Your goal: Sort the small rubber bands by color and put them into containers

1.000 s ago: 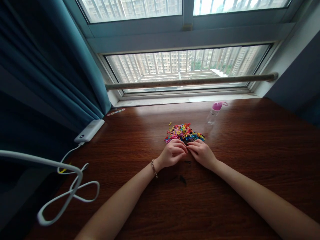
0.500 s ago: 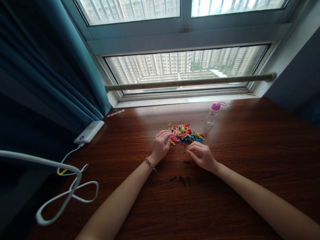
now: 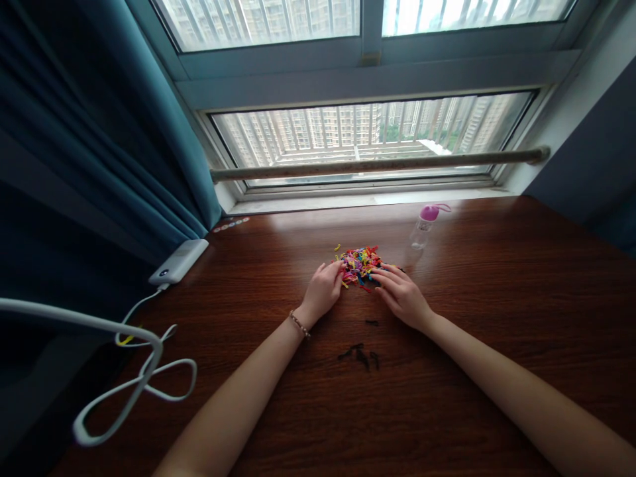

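Reaching into a mixed heap of small bands with both hands, well short of the tabletop's far edge and roughly opposite its middle. Looking only partly sorted, judging by the few dark pieces set out on bare wood, nearer the body than the heap, plus a single dark piece lying between those and the heap. Leaving far more in the heap than out of it, with black bits showing at its right side, partly under fingers.

Touching the heap's left side with the left hand, fingers curled close together; impossible to tell from here whether pinched on a band. Spreading the right hand over the right side, thumb apart from fingers, apparently clamped on nothing.

Looking loose and tangled, low, uneven, bright with pink, red, yellow and blue. Showing one yellow band just off the heap, towards the far edge, and a red one on the near side. Standing beyond, towards the far right corner: a clear bottle with a pink lid.
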`<state>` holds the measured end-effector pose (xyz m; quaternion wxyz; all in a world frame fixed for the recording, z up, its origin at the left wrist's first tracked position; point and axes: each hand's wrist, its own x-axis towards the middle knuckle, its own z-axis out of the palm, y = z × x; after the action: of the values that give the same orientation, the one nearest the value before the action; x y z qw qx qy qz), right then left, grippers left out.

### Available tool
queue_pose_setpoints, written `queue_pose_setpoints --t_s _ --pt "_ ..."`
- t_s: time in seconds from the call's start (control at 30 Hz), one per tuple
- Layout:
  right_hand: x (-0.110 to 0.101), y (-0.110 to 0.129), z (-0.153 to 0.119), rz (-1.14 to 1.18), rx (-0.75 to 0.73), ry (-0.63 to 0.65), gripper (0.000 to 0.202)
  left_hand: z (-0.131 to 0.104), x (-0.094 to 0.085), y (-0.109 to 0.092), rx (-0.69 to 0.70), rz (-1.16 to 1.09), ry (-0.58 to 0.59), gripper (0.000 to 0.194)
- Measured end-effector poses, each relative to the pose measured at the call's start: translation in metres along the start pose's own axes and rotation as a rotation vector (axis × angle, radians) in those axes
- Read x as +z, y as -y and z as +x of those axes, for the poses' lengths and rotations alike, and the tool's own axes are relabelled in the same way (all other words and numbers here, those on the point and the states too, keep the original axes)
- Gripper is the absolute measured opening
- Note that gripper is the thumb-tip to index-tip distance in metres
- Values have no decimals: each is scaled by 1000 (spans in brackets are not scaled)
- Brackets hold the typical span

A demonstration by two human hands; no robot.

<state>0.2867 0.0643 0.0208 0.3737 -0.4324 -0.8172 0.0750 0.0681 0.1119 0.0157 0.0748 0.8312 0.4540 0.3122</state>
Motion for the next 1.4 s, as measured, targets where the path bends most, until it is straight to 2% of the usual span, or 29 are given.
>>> queue_pose_setpoints --t_s 0.13,0.3,0.47,0.57,0.67,0.73,0.87,0.97,1.07,1.17,1.27,1.4 --pt "6 -11 0 -130 75 50 37 -1 2 9 -120 8 -90 27" --pt "10 -15 -3 -192 188 -30 34 -1 -2 12 -214 171 -170 22" --pt "11 -19 -3 -158 230 -103 30 0 -8 9 -270 250 -208 26" --pt "10 -19 -3 -108 238 -130 27 1 -7 6 -185 213 -152 27" --pt "8 -17 -2 -54 232 -156 25 0 -4 1 -82 198 -7 27" --pt "7 -17 -2 -35 231 -177 25 -1 -2 -1 -61 213 59 28" --pt "8 -21 -2 -31 254 -192 33 -2 0 -2 -72 230 60 29" --pt "10 -26 -2 -33 261 -138 41 -2 0 0 -71 208 35 25" --pt "13 -30 -2 -40 246 -50 43 0 -1 3 -80 131 -16 23" --pt "14 -31 -2 -71 240 -9 39 0 -3 8 -114 -37 -115 22" --pt "15 -33 -2 -71 266 -63 38 1 -3 14 -193 -277 -211 18" --pt "14 -35 -2 -47 320 -151 34 2 -1 19 -369 -570 -267 16"
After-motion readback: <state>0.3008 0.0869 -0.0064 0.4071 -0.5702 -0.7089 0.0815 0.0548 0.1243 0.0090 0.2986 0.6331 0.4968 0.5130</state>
